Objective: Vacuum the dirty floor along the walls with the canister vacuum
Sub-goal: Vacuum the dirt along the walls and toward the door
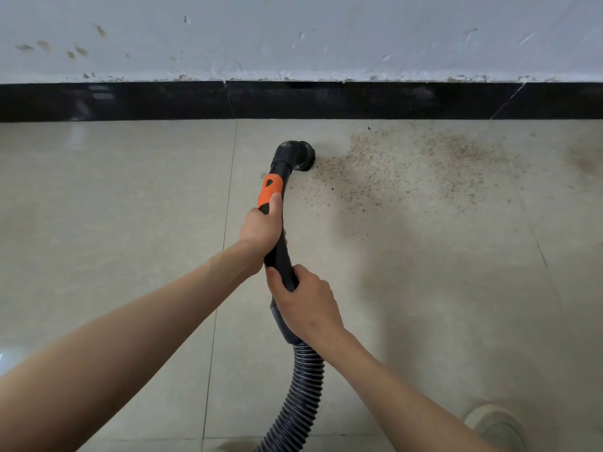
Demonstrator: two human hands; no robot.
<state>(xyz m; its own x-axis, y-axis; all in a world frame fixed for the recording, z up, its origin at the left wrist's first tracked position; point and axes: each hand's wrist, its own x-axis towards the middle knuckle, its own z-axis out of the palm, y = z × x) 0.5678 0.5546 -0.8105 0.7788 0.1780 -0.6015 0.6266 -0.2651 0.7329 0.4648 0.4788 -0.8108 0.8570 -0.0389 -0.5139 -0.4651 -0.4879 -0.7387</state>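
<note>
A person's two bare hands guide a black vacuum wand (277, 243) toward a wall, seen from above. The left hand (261, 228) wraps fully round the wand just below its orange grip band (269, 190), thumb laid along the band; the right hand (306, 303) closes round the wand's lower end, fingers curled over it where the wand joins the ribbed grey hose (301, 389). The hose trails down and off the bottom edge, so the canister itself is out of view. At the wand's far end a round black brush nozzle (301, 156) rests on the pale tiled floor (114, 207), near the black skirting (326, 99) but apart from it. The nozzle sits at the left edge of a wide scatter of sandy grit (411, 168), which spreads rightward across the tile, thinning toward a darker smudge near the right edge. No containers show in the view. Above the skirting, a whitish wall (326, 34) carries chips and brown marks, with crumbled plaster along its foot. A light-coloured shoe (492, 425) shows at lower right, well apart from the nozzle. Nothing lies between the nozzle and the grit.
</note>
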